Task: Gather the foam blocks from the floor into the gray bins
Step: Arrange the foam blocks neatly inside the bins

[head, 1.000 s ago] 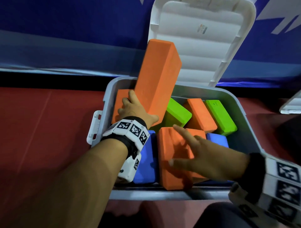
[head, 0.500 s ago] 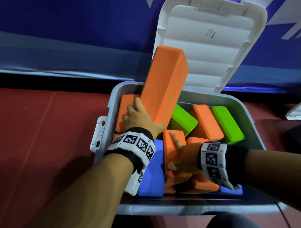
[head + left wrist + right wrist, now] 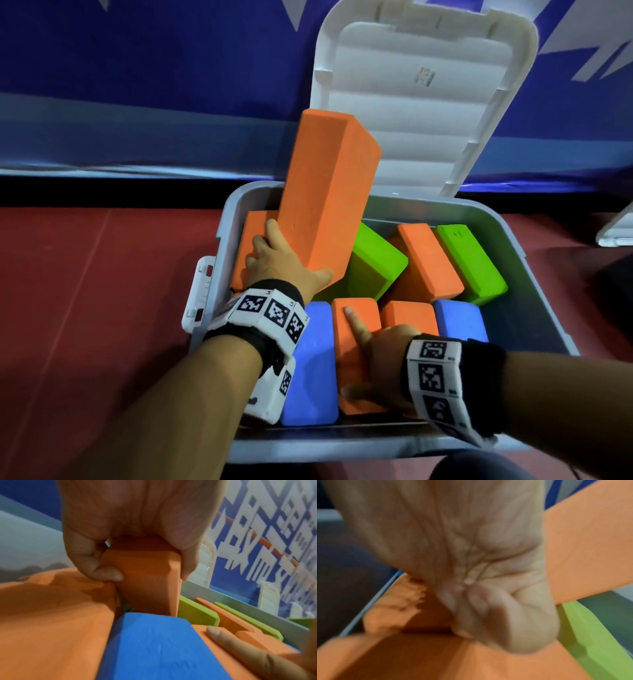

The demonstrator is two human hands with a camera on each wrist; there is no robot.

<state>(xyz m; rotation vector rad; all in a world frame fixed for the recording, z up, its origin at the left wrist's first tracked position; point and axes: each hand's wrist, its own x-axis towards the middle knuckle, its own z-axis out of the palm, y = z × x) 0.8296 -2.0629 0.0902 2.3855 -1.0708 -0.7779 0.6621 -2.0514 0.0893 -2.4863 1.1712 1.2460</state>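
A gray bin with its white lid raised holds several foam blocks. My left hand grips the lower end of a tall orange block that stands tilted in the bin's far left corner and rises above the rim. In the left wrist view the left hand has thumb and fingers curled round that orange block. My right hand holds a second orange block near the front wall, index finger straight along its top. The blurred right wrist view shows the right hand curled on this orange block.
A blue block lies left of the held front block, with an orange one and a blue one to its right. Green, orange and green blocks lean behind. Red floor surrounds the bin; another white lid shows at the right edge.
My right hand has come in from the right and closed over the front orange block, which now stands straighter beside the blue one. My left hand keeps its grip on the tall orange block.
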